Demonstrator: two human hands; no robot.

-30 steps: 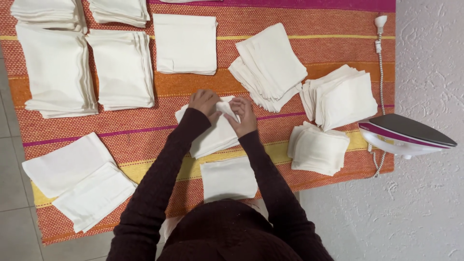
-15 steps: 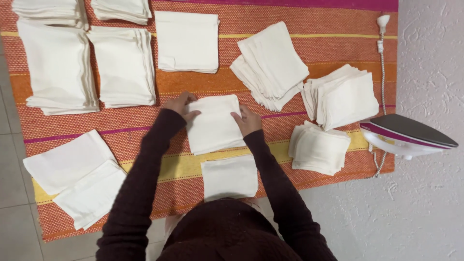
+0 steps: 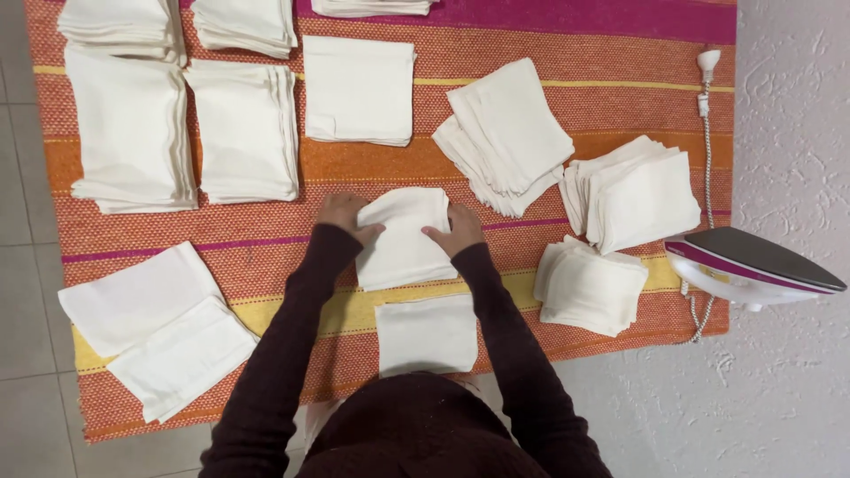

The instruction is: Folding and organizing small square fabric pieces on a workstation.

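Head view looks straight down on a striped orange, pink and yellow rug (image 3: 531, 150) spread over a pale tiled floor (image 3: 27, 292), and it's covered in white cloths. Both hands are on one folded white cloth (image 3: 403, 239) sitting right in the middle of the rug — left hand (image 3: 343, 215) has a narrow grip pinching the cloth's upper left edge, right hand (image 3: 456, 230) pinches the upper right edge the same way, fingers curled over the fabric. Both arms are in dark maroon sleeves (image 3: 283, 354).

Just below that cloth, closer to the person, lies a single flat white square (image 3: 427, 335), not touching it as far as I can see. Neat stacks of folded cloths (image 3: 133, 133) fill the upper left, with another flat stack (image 3: 359, 88) near the top middle. A fanned, messier pile (image 3: 509, 133) sits up and to the right of the hands, and two more piles (image 3: 633, 195) are further right. Two larger unfolded pieces (image 3: 150, 327) overlap at the lower left.

An iron (image 3: 753, 265) rests at the rug's right edge, partly hanging over the white textured floor — its cord (image 3: 706, 115) runs up along the rug's side.
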